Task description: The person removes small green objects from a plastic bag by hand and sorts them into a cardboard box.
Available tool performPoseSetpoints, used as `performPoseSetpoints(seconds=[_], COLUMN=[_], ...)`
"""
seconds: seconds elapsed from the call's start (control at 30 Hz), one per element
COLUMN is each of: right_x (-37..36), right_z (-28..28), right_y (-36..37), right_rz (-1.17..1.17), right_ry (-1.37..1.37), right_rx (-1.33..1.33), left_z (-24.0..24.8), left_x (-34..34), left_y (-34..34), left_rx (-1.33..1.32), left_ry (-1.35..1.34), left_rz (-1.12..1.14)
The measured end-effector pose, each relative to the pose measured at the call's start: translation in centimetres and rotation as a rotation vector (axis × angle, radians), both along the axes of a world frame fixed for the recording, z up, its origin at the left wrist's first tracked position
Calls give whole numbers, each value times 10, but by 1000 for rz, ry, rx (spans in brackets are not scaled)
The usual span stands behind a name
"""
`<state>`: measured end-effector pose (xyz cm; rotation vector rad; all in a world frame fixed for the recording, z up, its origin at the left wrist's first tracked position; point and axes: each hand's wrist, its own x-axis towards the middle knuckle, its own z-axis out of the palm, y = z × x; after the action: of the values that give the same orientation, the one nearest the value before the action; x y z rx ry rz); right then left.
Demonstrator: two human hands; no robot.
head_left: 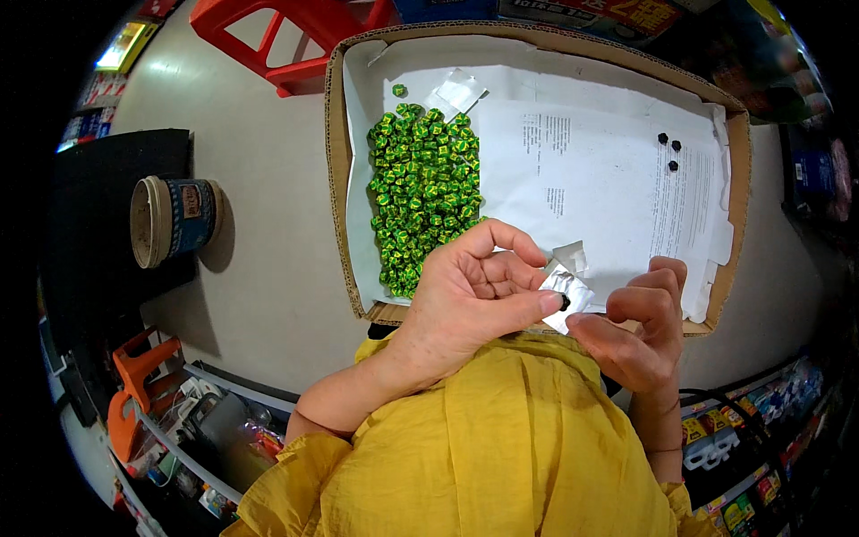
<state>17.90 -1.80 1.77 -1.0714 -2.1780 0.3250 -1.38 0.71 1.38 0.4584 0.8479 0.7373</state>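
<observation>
In front of my chest, over the near edge of a shallow cardboard box lined with white paper (pixel 608 107), I hold a small silver foil square (pixel 577 288). My left hand (pixel 479 295) pinches it, the thumb pressing a small black piece (pixel 565 302) against the foil. At the foil's lower right corner, the thumb and a finger of my right hand (pixel 640 327) close on its edge, with the other fingers curled. Left of centre in the box lies a pile of small green-and-yellow wrapped pieces (pixel 425 179). Three loose black pieces (pixel 675 146) rest at the far right.
Silver foil squares (pixel 458 92) lie beyond the pile, beside a lone green piece (pixel 399 90). A red plastic stool (pixel 268 45) stands past the box's far left corner. On the left is a round tub (pixel 183 219). Packed shelves flank me on both sides.
</observation>
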Motion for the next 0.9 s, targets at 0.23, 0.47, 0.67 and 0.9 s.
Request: performPoseSetpoints(seconds=[0.23, 0.47, 0.67, 0.9], right_x=[-3, -13, -10, -12], right_z=[2, 16, 14, 15], right_y=[1, -1, 2, 4], right_rz=[-9, -151, -231, -241], right_ry=[18, 94, 463, 563], right_rx=[3, -358, -855, -1094], left_z=[0, 0, -2, -1], left_x=[-2, -6, -11, -6], left_y=[-1, 9, 12, 6], left_rx=[108, 174, 263, 420], left_ry=[114, 135, 120, 122], left_rz=[-74, -211, -296, -212])
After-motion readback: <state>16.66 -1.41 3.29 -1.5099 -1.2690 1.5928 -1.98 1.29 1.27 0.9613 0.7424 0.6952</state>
